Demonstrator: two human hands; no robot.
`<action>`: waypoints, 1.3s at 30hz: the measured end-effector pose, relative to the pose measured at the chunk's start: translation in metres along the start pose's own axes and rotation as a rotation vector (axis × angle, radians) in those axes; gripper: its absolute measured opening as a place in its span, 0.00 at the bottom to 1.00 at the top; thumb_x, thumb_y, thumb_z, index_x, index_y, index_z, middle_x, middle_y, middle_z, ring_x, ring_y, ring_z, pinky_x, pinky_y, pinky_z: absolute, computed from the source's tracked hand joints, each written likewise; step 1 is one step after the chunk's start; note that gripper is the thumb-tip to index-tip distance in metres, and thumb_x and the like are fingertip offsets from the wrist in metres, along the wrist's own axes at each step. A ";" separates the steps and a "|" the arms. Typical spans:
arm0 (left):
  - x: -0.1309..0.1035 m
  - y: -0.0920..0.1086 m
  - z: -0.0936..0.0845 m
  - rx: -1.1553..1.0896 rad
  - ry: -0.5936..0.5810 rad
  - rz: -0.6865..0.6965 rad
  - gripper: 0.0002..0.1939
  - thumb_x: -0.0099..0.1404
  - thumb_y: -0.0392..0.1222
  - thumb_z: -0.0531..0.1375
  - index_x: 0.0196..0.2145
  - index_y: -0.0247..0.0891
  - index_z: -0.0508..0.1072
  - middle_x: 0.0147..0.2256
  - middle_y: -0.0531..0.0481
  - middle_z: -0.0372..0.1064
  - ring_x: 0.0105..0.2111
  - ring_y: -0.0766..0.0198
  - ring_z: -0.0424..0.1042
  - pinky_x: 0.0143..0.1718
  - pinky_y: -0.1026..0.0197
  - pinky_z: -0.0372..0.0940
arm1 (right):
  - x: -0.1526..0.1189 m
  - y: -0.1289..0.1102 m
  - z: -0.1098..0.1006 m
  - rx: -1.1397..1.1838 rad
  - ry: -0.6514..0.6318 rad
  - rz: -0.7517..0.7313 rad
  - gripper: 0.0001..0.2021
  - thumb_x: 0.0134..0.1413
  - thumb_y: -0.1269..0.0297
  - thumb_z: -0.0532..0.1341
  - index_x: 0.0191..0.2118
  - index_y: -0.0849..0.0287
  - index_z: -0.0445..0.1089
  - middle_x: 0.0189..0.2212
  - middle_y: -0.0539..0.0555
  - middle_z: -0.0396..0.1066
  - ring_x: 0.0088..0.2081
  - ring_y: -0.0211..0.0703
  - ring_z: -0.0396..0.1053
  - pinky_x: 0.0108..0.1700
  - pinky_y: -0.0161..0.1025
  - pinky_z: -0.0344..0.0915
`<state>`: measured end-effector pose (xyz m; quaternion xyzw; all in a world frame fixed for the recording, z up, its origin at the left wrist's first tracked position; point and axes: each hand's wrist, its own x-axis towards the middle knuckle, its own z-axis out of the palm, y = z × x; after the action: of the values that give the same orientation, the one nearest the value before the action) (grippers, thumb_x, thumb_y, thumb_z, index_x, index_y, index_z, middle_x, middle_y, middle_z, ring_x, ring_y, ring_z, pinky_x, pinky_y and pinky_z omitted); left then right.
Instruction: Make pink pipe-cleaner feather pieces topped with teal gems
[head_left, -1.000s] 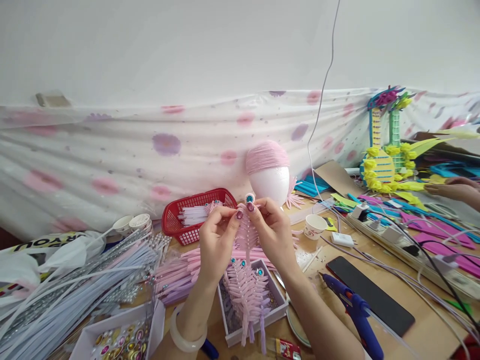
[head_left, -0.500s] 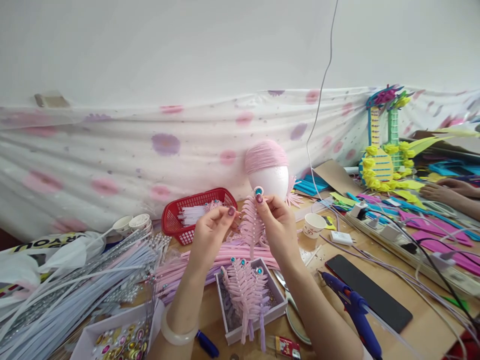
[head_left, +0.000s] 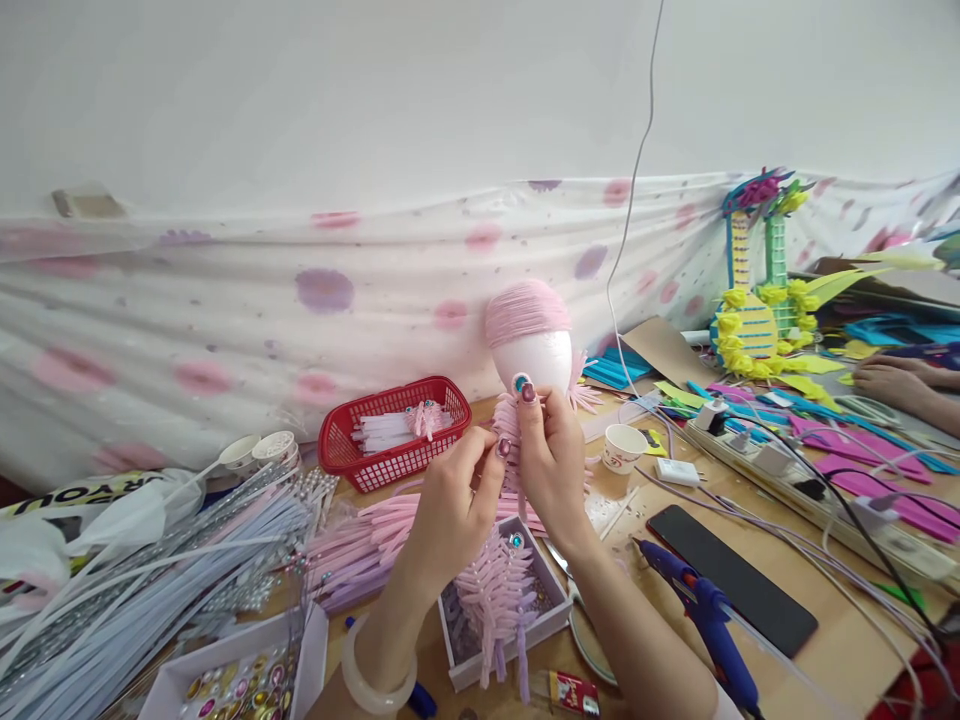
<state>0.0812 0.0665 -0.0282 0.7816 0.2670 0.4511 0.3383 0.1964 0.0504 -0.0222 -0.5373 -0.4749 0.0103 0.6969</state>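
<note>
My right hand [head_left: 553, 455] is closed on a pink pipe-cleaner feather [head_left: 507, 415], its thumb near the blue gem [head_left: 519, 382] at the top. Pinched at the feather's left edge is my left hand [head_left: 463, 497], thumb and forefinger together; it covers part of the feather. Below both hands, more pink feathers [head_left: 491, 590] with pearl rows lie across a white box [head_left: 466, 672]. Behind the held piece stands a white foam head form [head_left: 534, 352], its top wrapped in pink yarn [head_left: 528, 308].
A red basket [head_left: 375, 462] stands left of the hands, pipe cleaners [head_left: 247, 540] and a gem box [head_left: 311, 650] nearer. To the right are a paper cup [head_left: 624, 447], glue gun [head_left: 697, 600], phone [head_left: 731, 580] and power strip [head_left: 802, 475]. Another person's hands [head_left: 907, 385] rest far right.
My left hand has moved right and slightly down, from beside the feather onto its left edge. My right hand keeps its hold near the gem. The view has shifted slightly.
</note>
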 end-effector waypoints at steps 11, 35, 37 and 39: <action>-0.002 -0.002 0.008 -0.025 0.082 0.026 0.18 0.71 0.44 0.51 0.22 0.41 0.55 0.20 0.57 0.51 0.21 0.67 0.52 0.25 0.62 0.49 | -0.004 -0.004 0.000 -0.031 0.076 -0.026 0.12 0.66 0.57 0.53 0.33 0.56 0.62 0.22 0.46 0.64 0.23 0.35 0.60 0.27 0.35 0.56; -0.003 0.002 0.013 -0.468 0.115 -0.336 0.19 0.61 0.57 0.61 0.26 0.38 0.66 0.15 0.61 0.56 0.13 0.73 0.55 0.15 0.68 0.55 | -0.009 0.006 0.004 -0.170 0.209 -0.190 0.08 0.65 0.60 0.55 0.35 0.57 0.64 0.19 0.45 0.65 0.18 0.33 0.60 0.22 0.33 0.53; -0.002 0.001 0.013 -0.534 0.091 -0.364 0.20 0.60 0.57 0.62 0.25 0.38 0.66 0.13 0.61 0.54 0.12 0.74 0.53 0.14 0.69 0.54 | -0.008 0.005 0.004 -0.164 0.217 -0.184 0.08 0.64 0.60 0.55 0.35 0.57 0.64 0.19 0.45 0.64 0.17 0.33 0.58 0.21 0.33 0.52; 0.000 0.001 0.012 -0.554 0.100 -0.353 0.19 0.61 0.57 0.62 0.26 0.37 0.66 0.14 0.61 0.53 0.13 0.74 0.52 0.13 0.70 0.55 | -0.007 0.003 0.003 -0.159 0.213 -0.154 0.08 0.64 0.60 0.55 0.35 0.57 0.64 0.18 0.44 0.63 0.17 0.33 0.58 0.21 0.33 0.52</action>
<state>0.0921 0.0627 -0.0320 0.5784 0.2818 0.4785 0.5975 0.1918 0.0505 -0.0297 -0.5506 -0.4376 -0.1378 0.6974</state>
